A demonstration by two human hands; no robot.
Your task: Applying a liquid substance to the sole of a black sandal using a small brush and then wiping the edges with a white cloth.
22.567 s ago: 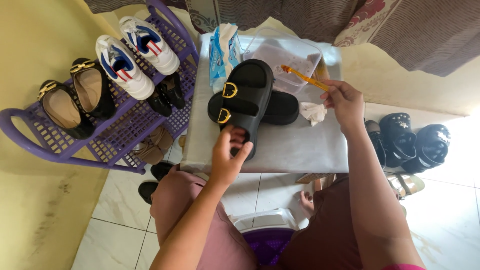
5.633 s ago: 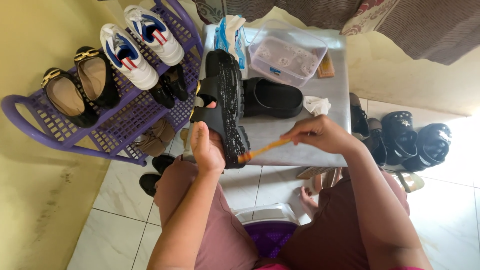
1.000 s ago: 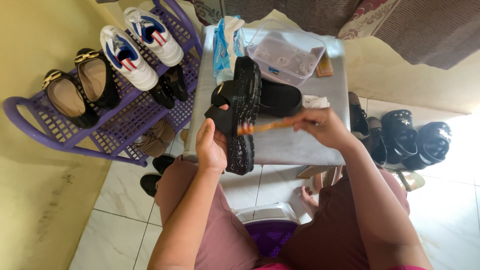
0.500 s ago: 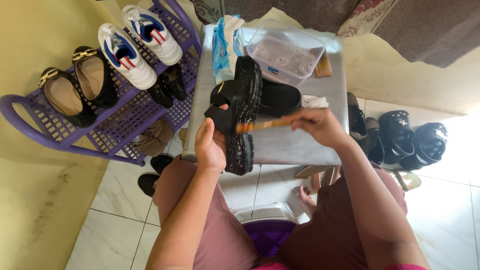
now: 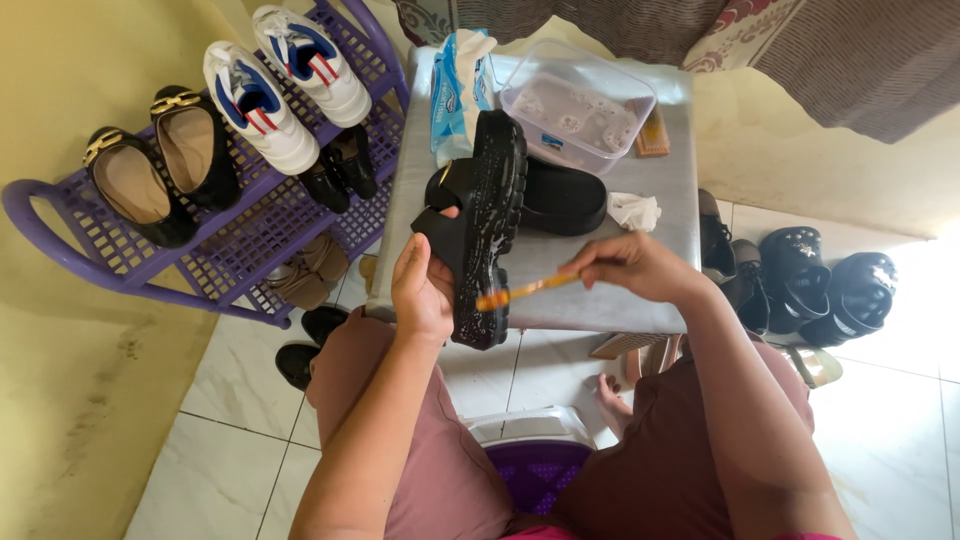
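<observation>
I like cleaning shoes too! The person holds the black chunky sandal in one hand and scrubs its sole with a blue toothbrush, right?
Almost: the toothbrush in the right hand is orange, not blue. The head view shows it against the black chunky sandal, held by the left hand.

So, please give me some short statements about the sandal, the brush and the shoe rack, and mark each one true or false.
1. The left hand holds the black sandal with its sole turned up. True.
2. The right hand holds a blue cloth. False: it holds an orange brush against the sole.
3. The second black sandal lies on the grey table. True.
4. The white sneakers stand on the floor. False: they sit on the purple rack.
5. The clear plastic box is on the table. True.
</observation>
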